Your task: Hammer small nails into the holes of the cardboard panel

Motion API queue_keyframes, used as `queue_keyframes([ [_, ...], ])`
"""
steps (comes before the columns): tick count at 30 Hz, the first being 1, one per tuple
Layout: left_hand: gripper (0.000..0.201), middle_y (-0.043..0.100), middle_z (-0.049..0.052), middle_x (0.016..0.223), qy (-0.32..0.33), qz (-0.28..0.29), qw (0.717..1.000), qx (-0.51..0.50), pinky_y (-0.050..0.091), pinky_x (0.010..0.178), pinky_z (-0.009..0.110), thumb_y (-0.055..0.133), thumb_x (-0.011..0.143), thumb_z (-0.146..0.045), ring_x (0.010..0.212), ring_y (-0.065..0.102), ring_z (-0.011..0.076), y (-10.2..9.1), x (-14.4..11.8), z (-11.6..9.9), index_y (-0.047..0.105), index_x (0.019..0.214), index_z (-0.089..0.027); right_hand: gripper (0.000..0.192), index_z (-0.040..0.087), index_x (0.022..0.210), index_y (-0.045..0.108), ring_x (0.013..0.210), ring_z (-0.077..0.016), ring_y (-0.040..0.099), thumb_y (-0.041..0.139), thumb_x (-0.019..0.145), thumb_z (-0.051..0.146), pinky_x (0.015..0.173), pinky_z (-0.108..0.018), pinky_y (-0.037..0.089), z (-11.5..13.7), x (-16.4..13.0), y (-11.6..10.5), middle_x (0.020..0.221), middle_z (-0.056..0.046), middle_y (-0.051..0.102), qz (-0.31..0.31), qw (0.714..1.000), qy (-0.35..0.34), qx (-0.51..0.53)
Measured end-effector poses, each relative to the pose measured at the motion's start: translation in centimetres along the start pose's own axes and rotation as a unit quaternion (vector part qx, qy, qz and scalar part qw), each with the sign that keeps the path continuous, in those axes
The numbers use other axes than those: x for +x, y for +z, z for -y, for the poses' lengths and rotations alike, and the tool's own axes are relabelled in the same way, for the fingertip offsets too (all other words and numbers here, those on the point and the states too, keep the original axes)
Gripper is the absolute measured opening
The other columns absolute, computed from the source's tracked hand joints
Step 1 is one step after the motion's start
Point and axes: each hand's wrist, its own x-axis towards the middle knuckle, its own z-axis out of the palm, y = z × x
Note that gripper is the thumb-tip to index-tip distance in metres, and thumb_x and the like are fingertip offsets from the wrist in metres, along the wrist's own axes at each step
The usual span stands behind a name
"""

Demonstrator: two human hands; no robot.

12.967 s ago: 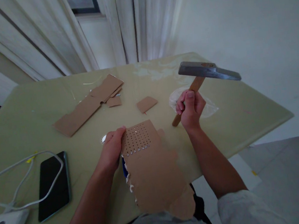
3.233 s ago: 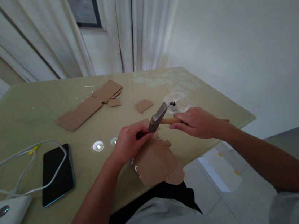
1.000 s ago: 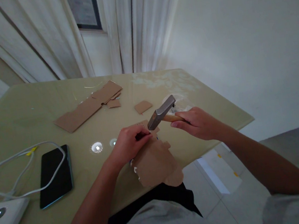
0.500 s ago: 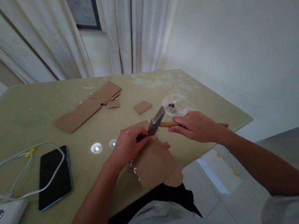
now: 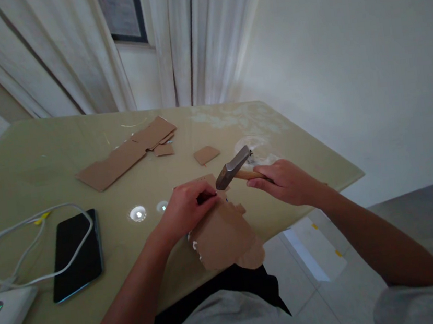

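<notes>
The right hand is wrapped firmly around the hammer, whose head tilts just beside the fingertips of the left hand. Those fingers are bunched on the cardboard at the near edge of the table, though whether they pinch anything I cannot tell; a strip lies toward the far edge.

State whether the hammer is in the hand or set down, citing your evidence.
In the hand: the right hand grips the hammer by its wooden handle, the metal head close to the left hand.
</notes>
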Motion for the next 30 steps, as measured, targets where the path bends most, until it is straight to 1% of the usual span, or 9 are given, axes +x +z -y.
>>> queue_keyframes([
  [2, 0.009, 0.079, -0.001, 0.081, 0.001, -0.002, 1.0, -0.001, 0.048, 0.068, 0.027, 0.081, 0.095, -0.026, 0.07, 0.067, 0.0153, -0.03, 0.03, -0.06, 0.08, 0.086, -0.022, 0.085, 0.019, 0.09, 0.071, 0.065, -0.02, 0.057, 0.019, 0.113, 0.082, 0.066, -0.035, 0.023, 0.11, 0.0, -0.04, 0.07, -0.006, 0.067, 0.008, 1.0, -0.004, -0.003],
  [5, 0.007, 0.079, -0.001, 0.083, -0.005, 0.001, 1.0, -0.008, 0.047, 0.068, 0.027, 0.08, 0.095, -0.024, 0.07, 0.067, 0.015, -0.04, 0.06, -0.15, 0.08, 0.087, -0.022, 0.088, 0.018, 0.09, 0.072, 0.064, -0.0205, 0.055, 0.016, 0.112, 0.082, 0.067, -0.036, 0.021, 0.36, -0.09, 0.04, 0.069, -0.007, 0.067, 0.03, 0.998, -0.009, -0.05],
  [7, 0.009, 0.079, -0.001, 0.082, -0.007, 0.001, 1.0, -0.007, 0.047, 0.068, 0.027, 0.081, 0.094, -0.024, 0.07, 0.067, 0.0146, -0.01, 0.05, -0.16, 0.079, 0.086, -0.022, 0.089, 0.018, 0.091, 0.072, 0.064, -0.0208, 0.055, 0.014, 0.112, 0.083, 0.067, -0.036, 0.02, 0.45, -0.16, 0.06, 0.07, -0.008, 0.067, 0.032, 0.997, -0.003, -0.065],
  [12, 0.009, 0.078, -0.002, 0.082, -0.002, 0.002, 1.0, -0.003, 0.047, 0.069, 0.026, 0.081, 0.093, -0.021, 0.07, 0.066, 0.0142, 0.03, -0.06, -0.1, 0.078, 0.085, -0.022, 0.085, 0.018, 0.093, 0.072, 0.067, -0.0204, 0.059, 0.017, 0.113, 0.08, 0.067, -0.035, 0.022, 0.53, -0.13, -0.09, 0.073, -0.007, 0.069, 0.023, 0.999, 0.009, -0.039],
  [15, 0.009, 0.079, -0.001, 0.082, -0.002, -0.001, 1.0, -0.015, 0.047, 0.069, 0.027, 0.082, 0.095, -0.024, 0.07, 0.066, 0.0145, 0.05, -0.09, -0.13, 0.079, 0.086, -0.022, 0.082, 0.018, 0.091, 0.072, 0.066, -0.0208, 0.058, 0.021, 0.115, 0.077, 0.067, -0.036, 0.02, 0.68, -0.08, -0.06, 0.072, -0.008, 0.07, 0.041, 0.997, 0.004, -0.067],
  [18, 0.01, 0.079, -0.001, 0.082, -0.003, -0.001, 1.0, -0.01, 0.047, 0.068, 0.027, 0.082, 0.096, -0.027, 0.07, 0.066, 0.015, 0.05, -0.04, -0.21, 0.079, 0.086, -0.022, 0.08, 0.018, 0.092, 0.072, 0.065, -0.0211, 0.057, 0.023, 0.115, 0.076, 0.067, -0.036, 0.018, 0.75, -0.13, -0.07, 0.072, -0.008, 0.07, 0.043, 0.996, 0.011, -0.082],
  [23, 0.008, 0.079, -0.001, 0.083, 0.0, -0.003, 1.0, 0.002, 0.048, 0.07, 0.027, 0.081, 0.094, -0.022, 0.071, 0.068, 0.0154, -0.05, 0.01, -0.32, 0.079, 0.086, -0.022, 0.075, 0.019, 0.092, 0.071, 0.066, -0.02, 0.059, 0.026, 0.116, 0.075, 0.067, -0.035, 0.022, 0.75, -0.16, -0.05, 0.073, -0.007, 0.07, 0.03, 0.998, 0.024, -0.048],
  [28, 0.011, 0.079, -0.001, 0.082, 0.003, -0.004, 1.0, -0.004, 0.048, 0.069, 0.027, 0.083, 0.095, -0.027, 0.07, 0.067, 0.0152, -0.09, 0.03, -0.38, 0.079, 0.086, -0.023, 0.078, 0.019, 0.091, 0.073, 0.064, -0.0207, 0.057, 0.025, 0.116, 0.076, 0.067, -0.036, 0.019, 0.77, -0.13, 0.23, 0.073, -0.008, 0.07, 0.048, 0.995, 0.019, -0.084],
  [30, 0.011, 0.079, 0.0, 0.082, 0.001, -0.005, 1.0, -0.003, 0.048, 0.068, 0.027, 0.083, 0.095, -0.027, 0.07, 0.067, 0.0153, -0.07, 0.03, -0.33, 0.079, 0.086, -0.023, 0.079, 0.019, 0.092, 0.072, 0.065, -0.0208, 0.057, 0.023, 0.115, 0.076, 0.067, -0.036, 0.019, 0.7, -0.17, 0.16, 0.073, -0.008, 0.07, 0.042, 0.995, 0.026, -0.084],
])
